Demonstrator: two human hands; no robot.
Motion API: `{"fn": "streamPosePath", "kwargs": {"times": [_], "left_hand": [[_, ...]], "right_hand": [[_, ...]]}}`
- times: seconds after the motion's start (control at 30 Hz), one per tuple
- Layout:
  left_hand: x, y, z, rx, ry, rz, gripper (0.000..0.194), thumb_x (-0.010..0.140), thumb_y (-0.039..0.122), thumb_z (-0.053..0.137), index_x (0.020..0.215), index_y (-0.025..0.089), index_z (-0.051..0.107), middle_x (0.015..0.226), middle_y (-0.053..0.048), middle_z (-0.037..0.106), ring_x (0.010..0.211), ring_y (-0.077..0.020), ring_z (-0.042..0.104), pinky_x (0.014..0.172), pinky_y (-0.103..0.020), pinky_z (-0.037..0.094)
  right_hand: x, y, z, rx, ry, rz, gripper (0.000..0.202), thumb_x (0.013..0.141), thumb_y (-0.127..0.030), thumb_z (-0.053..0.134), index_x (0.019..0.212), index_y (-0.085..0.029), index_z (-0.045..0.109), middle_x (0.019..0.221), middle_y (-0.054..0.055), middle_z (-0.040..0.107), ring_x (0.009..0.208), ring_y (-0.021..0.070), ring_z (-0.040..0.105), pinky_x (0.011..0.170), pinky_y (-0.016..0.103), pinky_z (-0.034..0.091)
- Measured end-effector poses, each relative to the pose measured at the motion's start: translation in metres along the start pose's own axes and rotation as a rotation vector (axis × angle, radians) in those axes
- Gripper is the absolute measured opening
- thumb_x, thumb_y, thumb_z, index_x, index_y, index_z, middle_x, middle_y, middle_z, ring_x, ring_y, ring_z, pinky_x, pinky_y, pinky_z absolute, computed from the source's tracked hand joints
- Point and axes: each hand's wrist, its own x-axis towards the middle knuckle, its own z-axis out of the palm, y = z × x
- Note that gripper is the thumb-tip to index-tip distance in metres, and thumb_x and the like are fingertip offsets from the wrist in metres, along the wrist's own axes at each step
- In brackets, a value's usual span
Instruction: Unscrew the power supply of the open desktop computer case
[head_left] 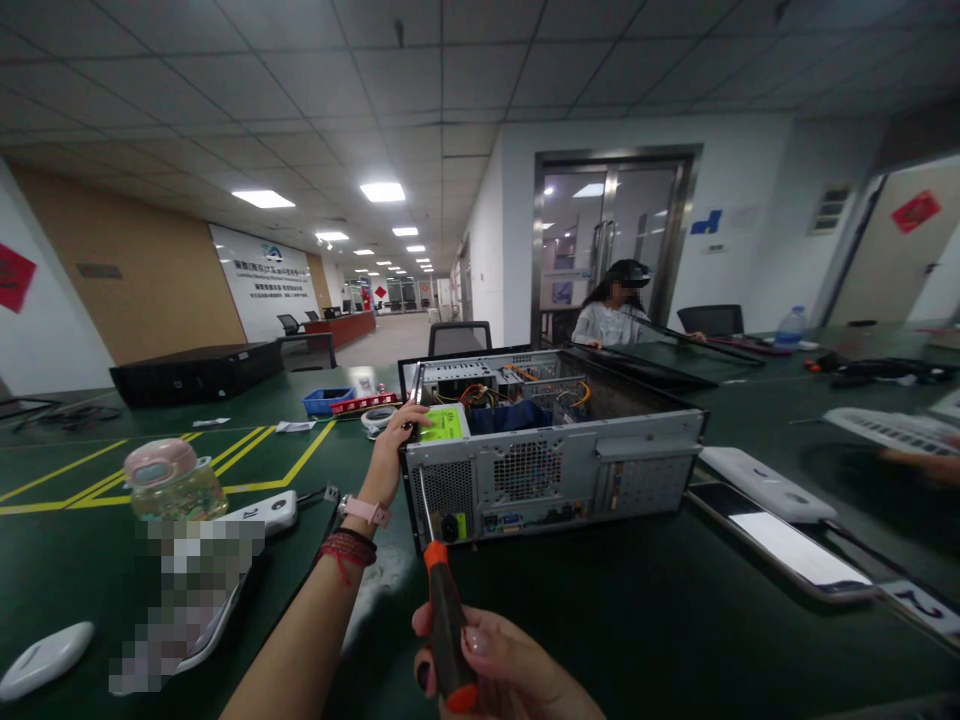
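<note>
An open desktop computer case [600,455] lies on its side on the dark green table [637,620], rear panel toward me, with cables and a green-labelled power supply [442,424] visible inside. My left hand [394,440] grips the case's upper left corner. My right hand [502,670] holds a screwdriver [444,610] by its orange and black handle. The metal shaft points up at the left part of the rear panel, near the power socket.
A pink-lidded bottle [174,482], a white power strip [270,510] and a white device [45,660] lie at left. At right are a phone [787,545], a white box [761,482] and a keyboard [892,430]. A seated person [615,312] works across the table.
</note>
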Motion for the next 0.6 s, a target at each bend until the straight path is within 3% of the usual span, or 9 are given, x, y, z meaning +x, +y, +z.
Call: {"fn": "streamPosePath", "kwargs": {"times": [0.17,0.6], "left_hand": [[0.0006,-0.0004,-0.0006,0.02,-0.018,0.026,0.032,0.082,0.031,0.036,0.082,0.015,0.064,0.117,-0.01,0.064,0.126,-0.0285,0.047,0.113,-0.043,0.027],[0.0008,-0.0039,-0.0005,0.001,-0.011,0.022,0.03,0.082,0.031,0.037,0.081,0.016,0.063,0.116,-0.01,0.064,0.124,-0.0289,0.047,0.112,-0.044,0.027]], "right_hand": [[0.0009,0.0007,0.0002,-0.019,0.012,-0.024,0.042,0.072,-0.037,0.074,0.102,-0.012,0.061,0.079,0.003,0.061,0.048,-0.0001,0.045,0.046,0.016,0.021],[0.0017,0.0011,0.002,-0.033,-0.008,-0.036,0.043,0.071,-0.039,0.074,0.102,-0.012,0.06,0.079,0.002,0.061,0.048,0.0007,0.048,0.047,0.015,0.027]]}}
